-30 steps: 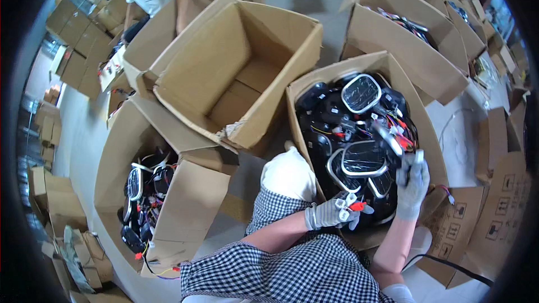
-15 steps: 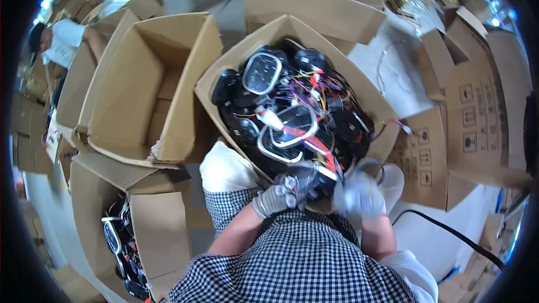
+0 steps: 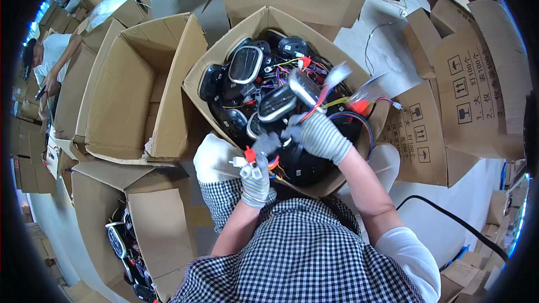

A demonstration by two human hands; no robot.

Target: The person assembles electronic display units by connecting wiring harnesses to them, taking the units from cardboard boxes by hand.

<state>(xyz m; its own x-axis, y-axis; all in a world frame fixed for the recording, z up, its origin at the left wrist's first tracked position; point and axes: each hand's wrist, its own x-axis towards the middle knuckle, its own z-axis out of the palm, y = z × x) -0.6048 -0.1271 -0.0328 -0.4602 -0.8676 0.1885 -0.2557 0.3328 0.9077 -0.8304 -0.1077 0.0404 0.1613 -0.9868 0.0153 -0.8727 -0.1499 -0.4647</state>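
Observation:
A cardboard box (image 3: 197,73) between my knees is heaped with black dashboard meters with silver rims and coloured wire leads; one meter (image 3: 245,64) lies face up near its far left side. Low at the box's near edge, my gloved left hand (image 3: 256,184) is closed on a bunch of wire connectors (image 3: 242,163), white and red. My gloved right hand (image 3: 324,139) reaches over the heap, its fingers curled round a wire lead (image 3: 316,106) with red and blue strands. Beyond that hand sits a tilted silver-rimmed meter (image 3: 305,88). Blurred clear plastic hides some fingertip detail.
An open carton (image 3: 120,106) stands at the left. Below it, another box (image 3: 90,219) holds more meters. A carton of wires (image 3: 292,3) is at the far side, and a printed carton (image 3: 418,129) at the right. A black cable (image 3: 449,227) crosses the floor. A person (image 3: 56,59) works far left.
My right hand has moved forward from the near edge over the heap. My left hand has shifted slightly left and now shows the connectors clearly. Some meters and wires have shifted.

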